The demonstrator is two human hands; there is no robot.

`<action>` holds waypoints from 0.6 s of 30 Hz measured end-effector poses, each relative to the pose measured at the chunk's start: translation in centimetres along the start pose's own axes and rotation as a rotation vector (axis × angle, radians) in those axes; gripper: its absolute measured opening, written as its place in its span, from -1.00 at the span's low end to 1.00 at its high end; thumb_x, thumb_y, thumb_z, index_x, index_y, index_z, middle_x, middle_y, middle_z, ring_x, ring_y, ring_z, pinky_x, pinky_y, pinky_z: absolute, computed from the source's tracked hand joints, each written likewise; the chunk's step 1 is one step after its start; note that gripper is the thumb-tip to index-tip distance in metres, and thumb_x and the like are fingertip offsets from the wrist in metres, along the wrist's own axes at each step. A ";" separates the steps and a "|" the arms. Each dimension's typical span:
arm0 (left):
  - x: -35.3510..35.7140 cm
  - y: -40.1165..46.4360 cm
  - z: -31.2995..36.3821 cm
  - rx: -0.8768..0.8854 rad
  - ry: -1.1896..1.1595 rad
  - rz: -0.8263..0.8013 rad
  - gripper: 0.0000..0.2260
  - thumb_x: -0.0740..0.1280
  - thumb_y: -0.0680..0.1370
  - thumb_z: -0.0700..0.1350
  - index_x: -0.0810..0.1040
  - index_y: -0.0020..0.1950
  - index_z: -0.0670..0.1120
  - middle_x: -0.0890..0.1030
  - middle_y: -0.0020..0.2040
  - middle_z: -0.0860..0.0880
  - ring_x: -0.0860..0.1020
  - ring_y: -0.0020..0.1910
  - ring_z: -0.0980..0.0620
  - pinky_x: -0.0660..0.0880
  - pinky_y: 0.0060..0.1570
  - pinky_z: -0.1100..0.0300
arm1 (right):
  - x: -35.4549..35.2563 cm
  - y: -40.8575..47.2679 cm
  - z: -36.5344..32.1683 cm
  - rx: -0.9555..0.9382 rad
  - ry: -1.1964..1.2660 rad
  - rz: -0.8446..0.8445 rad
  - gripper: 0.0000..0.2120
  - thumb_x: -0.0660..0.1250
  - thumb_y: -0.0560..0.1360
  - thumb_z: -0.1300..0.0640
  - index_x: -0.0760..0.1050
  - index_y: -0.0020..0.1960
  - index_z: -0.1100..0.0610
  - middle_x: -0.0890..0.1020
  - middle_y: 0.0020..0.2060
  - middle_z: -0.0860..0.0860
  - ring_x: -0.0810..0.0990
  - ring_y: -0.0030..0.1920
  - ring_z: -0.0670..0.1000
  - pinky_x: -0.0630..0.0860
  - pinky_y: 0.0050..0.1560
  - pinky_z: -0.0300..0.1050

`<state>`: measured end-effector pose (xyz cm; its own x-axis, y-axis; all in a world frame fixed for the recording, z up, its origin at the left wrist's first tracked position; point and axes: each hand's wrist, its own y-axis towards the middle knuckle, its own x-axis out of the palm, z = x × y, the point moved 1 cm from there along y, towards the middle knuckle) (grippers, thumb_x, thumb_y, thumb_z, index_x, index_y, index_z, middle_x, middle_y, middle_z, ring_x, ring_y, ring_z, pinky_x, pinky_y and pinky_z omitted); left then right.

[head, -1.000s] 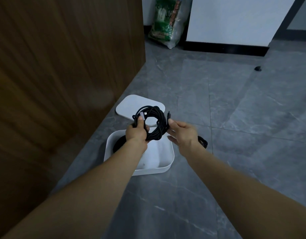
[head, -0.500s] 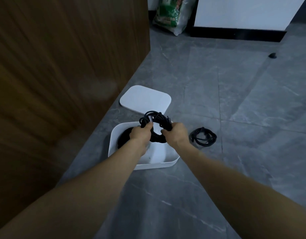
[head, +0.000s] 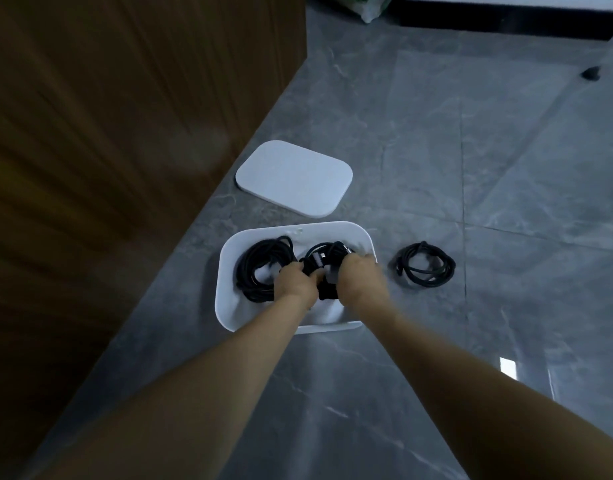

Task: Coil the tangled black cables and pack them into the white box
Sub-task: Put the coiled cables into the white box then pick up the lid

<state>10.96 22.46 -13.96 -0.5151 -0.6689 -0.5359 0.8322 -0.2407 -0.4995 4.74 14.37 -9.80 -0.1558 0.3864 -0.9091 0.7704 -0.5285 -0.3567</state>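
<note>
The white box (head: 225, 265) sits open on the grey floor. A coiled black cable (head: 260, 268) lies in its left half. My left hand (head: 294, 282) and my right hand (head: 355, 275) both grip a second black coil (head: 324, 258), held low inside the right half of the box. A third coiled black cable (head: 424, 266) lies on the floor just right of the box. The box's flat white lid (head: 294, 178) rests on the floor behind it.
A brown wooden panel (head: 125, 133) rises along the left, close to the box. A small dark object (head: 590, 72) lies on the floor far right. A green and white bag (head: 364, 5) stands by the far wall.
Both hands have lowered the coil from above the box down into its right half. The view has tilted downward, and the third coil on the floor has come into sight.
</note>
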 end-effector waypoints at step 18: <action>0.2 -0.5 1.9 0.376 0.526 0.109 -0.74 0.38 0.48 -0.18 0.52 0.17 -0.11 0.50 0.14 -0.11 0.51 0.12 -0.12 0.48 0.05 0.00 | -2.3 2.4 3.4 -0.169 -0.166 0.246 -0.76 0.07 0.53 0.36 0.46 0.10 0.29 0.48 0.10 0.20 0.56 0.03 0.21 0.32 -0.22 -0.04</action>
<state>10.82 21.04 -12.52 -0.3759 -0.2928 -0.8792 0.8509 -0.4847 -0.2024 4.79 9.65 -9.33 -0.0404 0.1276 -0.9910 0.8866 -0.4528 -0.0944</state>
